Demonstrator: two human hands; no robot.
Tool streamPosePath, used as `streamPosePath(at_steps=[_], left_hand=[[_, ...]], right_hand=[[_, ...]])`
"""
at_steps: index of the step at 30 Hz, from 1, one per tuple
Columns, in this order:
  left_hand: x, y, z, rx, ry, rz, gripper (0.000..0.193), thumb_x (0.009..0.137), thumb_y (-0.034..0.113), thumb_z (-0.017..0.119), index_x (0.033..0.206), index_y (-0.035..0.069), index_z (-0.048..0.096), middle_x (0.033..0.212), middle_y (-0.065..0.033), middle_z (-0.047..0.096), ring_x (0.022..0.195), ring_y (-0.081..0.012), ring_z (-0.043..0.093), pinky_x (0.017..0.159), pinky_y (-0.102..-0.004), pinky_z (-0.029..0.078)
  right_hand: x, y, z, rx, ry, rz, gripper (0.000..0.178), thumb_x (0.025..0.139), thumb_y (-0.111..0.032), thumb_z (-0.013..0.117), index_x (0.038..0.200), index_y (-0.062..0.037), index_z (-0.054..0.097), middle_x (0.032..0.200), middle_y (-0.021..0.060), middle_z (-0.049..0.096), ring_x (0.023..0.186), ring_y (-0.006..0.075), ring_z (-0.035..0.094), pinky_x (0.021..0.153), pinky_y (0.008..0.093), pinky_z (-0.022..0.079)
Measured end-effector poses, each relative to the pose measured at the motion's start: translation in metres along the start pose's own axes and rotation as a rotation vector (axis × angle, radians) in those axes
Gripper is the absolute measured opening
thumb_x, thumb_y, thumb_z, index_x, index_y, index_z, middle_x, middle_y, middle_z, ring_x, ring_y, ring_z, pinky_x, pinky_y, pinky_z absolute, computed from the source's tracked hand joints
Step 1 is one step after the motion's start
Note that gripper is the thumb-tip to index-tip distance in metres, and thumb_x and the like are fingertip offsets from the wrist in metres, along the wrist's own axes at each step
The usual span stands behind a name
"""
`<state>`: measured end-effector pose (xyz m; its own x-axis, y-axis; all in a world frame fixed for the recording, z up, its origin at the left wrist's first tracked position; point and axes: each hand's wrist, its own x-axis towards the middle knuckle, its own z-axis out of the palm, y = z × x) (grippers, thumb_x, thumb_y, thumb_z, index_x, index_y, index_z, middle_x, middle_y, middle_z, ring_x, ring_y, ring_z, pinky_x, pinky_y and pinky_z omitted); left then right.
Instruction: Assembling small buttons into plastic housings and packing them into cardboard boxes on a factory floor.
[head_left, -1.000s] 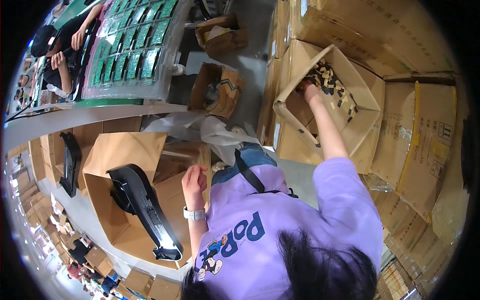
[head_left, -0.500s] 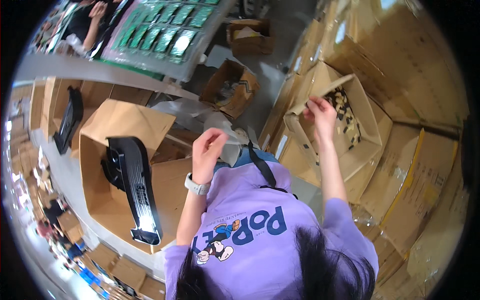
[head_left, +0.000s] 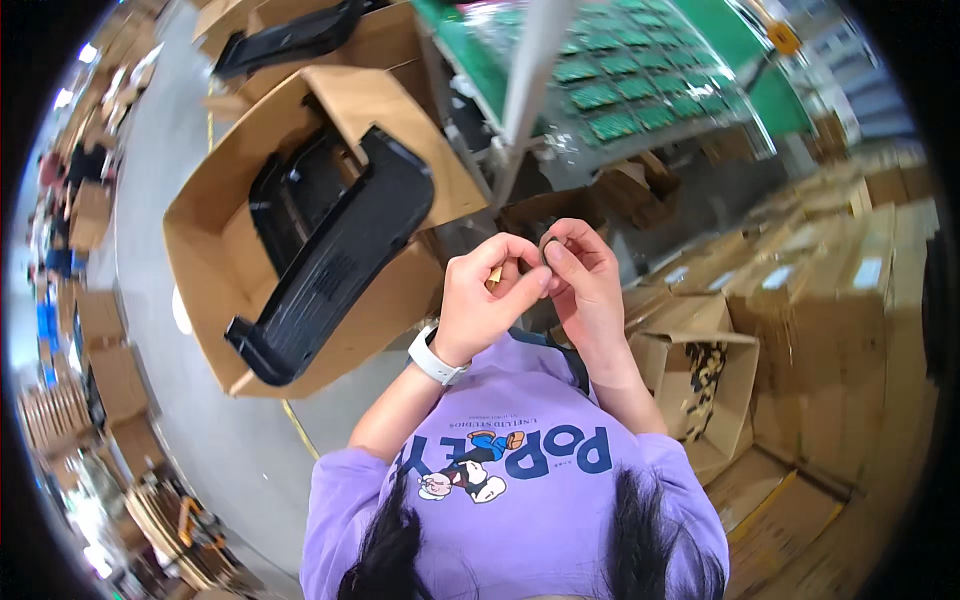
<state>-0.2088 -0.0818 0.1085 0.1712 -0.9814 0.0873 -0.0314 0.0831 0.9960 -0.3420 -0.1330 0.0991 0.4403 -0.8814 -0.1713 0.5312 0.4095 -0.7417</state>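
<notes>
My left hand (head_left: 488, 300), with a white watch on its wrist, is closed in a pinch, and a small tan piece (head_left: 495, 277) shows between its fingers. Against its fingertips my right hand (head_left: 588, 285) pinches a small dark strip-like piece (head_left: 547, 246). Left of both hands, a long black plastic part (head_left: 345, 260) leans out over the rim of an open cardboard box (head_left: 205, 270). More black plastic lies behind it inside the box. To the right is a smaller carton (head_left: 735, 400) holding many small black and tan pieces (head_left: 705, 380).
A table with green circuit boards (head_left: 620, 95) in clear trays stands beyond my hands, its grey metal post (head_left: 535, 80) close to the box. Another black part (head_left: 290, 45) lies at the far left. Stacked cartons (head_left: 820, 320) line the right side. Grey floor (head_left: 165, 200) runs along the left.
The view has turned left. My right hand has left the carton of small pieces, and both hands have come together in front of my chest, beside the black part.
</notes>
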Motion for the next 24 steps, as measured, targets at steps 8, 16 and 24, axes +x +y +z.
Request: streamPosePath(at_steps=[8, 16, 24], left_hand=[[-0.038, -0.01, -0.114, -0.129, 0.184, -0.029, 0.009, 0.08, 0.002, 0.066, 0.087, -0.001, 0.061, 0.064, 0.0029, 0.055, 0.057, -0.0027, 0.049, 0.052, -0.0169, 0.037], [-0.066, -0.022, -0.198, -0.419, 0.281, 0.0, 0.009, 0.073, 0.001, 0.074, 0.079, 0.001, 0.067, 0.061, 0.0045, 0.056, 0.054, 0.0013, 0.042, 0.048, -0.0154, 0.031], [-0.08, -0.033, -0.235, -0.408, 0.365, -0.013, 0.009, 0.072, 0.004, 0.074, 0.078, 0.002, 0.068, 0.055, 0.0086, 0.046, 0.051, 0.0007, 0.031, 0.046, -0.0178, 0.023]], right_hand=[[0.032, 0.068, 0.082, -0.085, -0.188, 0.267, 0.018, 0.084, -0.004, 0.062, 0.1, -0.0011, 0.056, 0.078, 0.0027, 0.057, 0.057, 0.0077, 0.052, 0.05, 0.0245, 0.047], [0.052, 0.123, 0.141, 0.02, -0.439, 0.613, 0.025, 0.086, -0.011, 0.063, 0.109, -0.0049, 0.059, 0.076, 0.0, 0.056, 0.054, 0.004, 0.044, 0.051, 0.0249, 0.047], [0.057, 0.16, 0.17, -0.034, -0.477, 0.635, 0.024, 0.089, -0.013, 0.06, 0.111, -0.0049, 0.056, 0.076, -0.0015, 0.056, 0.052, 0.0013, 0.041, 0.048, 0.0216, 0.044]])
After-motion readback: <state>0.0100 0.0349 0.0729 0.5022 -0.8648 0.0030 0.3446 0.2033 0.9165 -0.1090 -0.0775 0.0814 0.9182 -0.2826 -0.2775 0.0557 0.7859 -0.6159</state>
